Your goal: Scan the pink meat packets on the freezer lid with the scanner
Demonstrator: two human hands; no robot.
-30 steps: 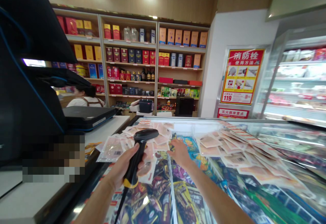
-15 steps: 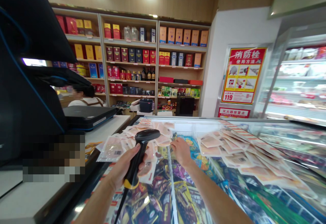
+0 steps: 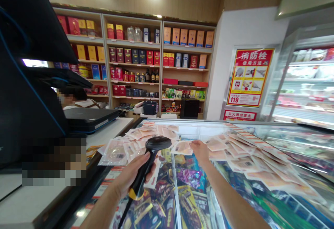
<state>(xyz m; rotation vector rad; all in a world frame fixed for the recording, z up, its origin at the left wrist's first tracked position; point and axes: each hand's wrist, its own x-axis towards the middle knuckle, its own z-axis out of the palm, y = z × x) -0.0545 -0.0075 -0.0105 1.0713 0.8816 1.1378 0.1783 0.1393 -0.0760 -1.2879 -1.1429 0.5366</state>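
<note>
1. Above the freezer (image 3: 188, 131), I have the right hand (image 3: 200, 152) pinching a packet (image 3: 182, 147) by its edge, grip nearly closed.
2. My left hand (image 3: 133, 175) wraps the scanner (image 3: 145, 170).
3. A slack pinch could drop it; a low scanner swing might scatter the left pile (image 3: 133, 145).

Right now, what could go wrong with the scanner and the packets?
The single packet is held near one edge by the right hand, so it might slip. The cord of the scanner hangs below the left hand and could snag. The overlapping packets on the right might slide if bumped.
</note>
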